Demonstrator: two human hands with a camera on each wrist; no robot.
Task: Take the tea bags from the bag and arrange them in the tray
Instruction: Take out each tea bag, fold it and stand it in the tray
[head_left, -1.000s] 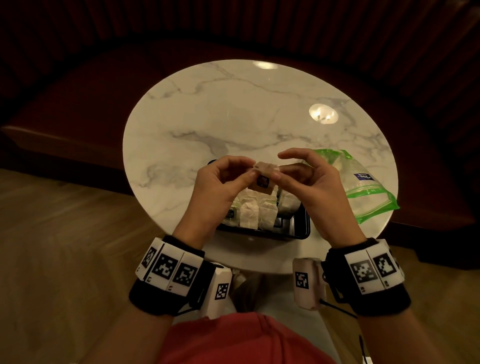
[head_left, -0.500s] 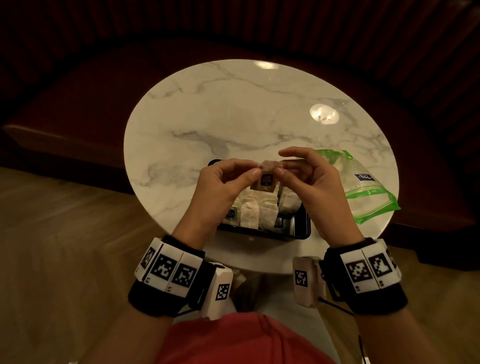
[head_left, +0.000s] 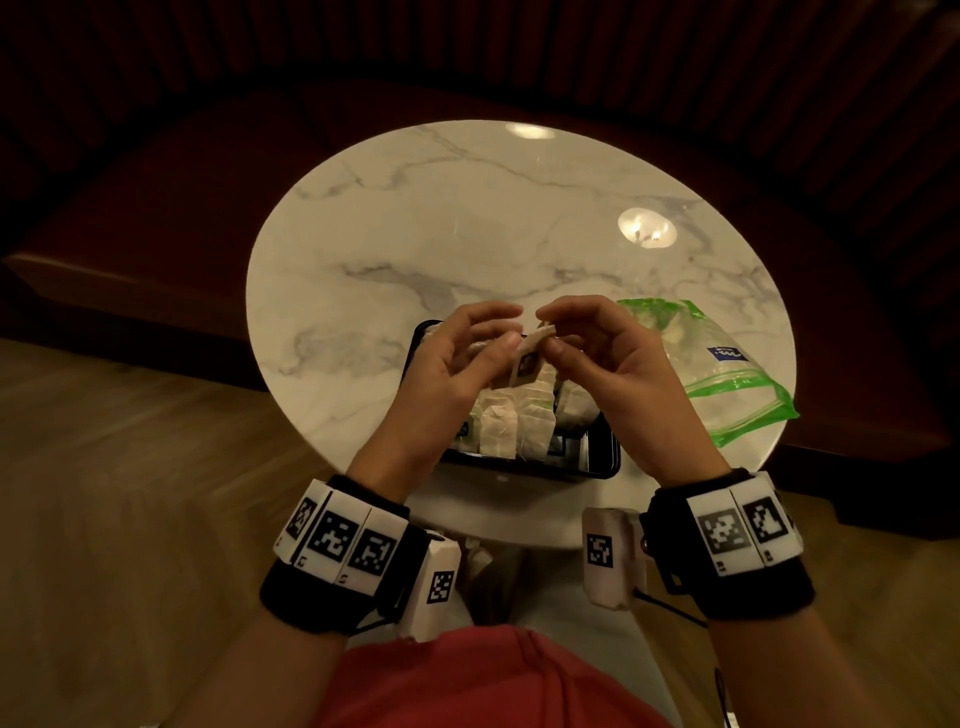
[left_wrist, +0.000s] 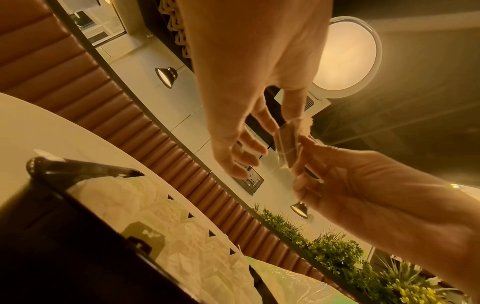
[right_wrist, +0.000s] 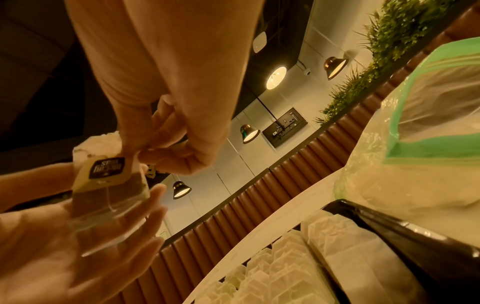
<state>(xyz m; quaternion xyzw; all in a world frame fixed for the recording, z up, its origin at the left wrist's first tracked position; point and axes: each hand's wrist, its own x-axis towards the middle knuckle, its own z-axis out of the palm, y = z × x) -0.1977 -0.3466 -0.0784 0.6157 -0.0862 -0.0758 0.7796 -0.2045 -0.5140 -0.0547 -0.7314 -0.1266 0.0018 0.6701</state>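
Above the black tray (head_left: 602, 467), both hands hold one tea bag (head_left: 527, 358) with a dark tag. My left hand (head_left: 511, 332) pinches its left side between thumb and fingers. My right hand (head_left: 550, 332) pinches its upper right edge. In the right wrist view the tea bag (right_wrist: 109, 195) lies against the left hand's fingers (right_wrist: 145, 205), its tag (right_wrist: 106, 170) facing the camera. The left wrist view shows the tea bag (left_wrist: 288, 148) edge-on between both hands. Several white tea bags (head_left: 519, 431) stand in rows in the tray. The green-edged clear plastic bag (head_left: 727, 374) lies to the right.
The tray sits near the front edge of a round marble table (head_left: 467, 234). The plastic bag (right_wrist: 415, 144) overhangs the table's right edge beside the tray rim (right_wrist: 389, 226). A dark red bench curves behind the table; a wooden floor lies to the left.
The tea bag has turned between the fingers from facing flat to tilted and more edge-on. Both hands have stayed above the tray, their fingers shifting slightly.
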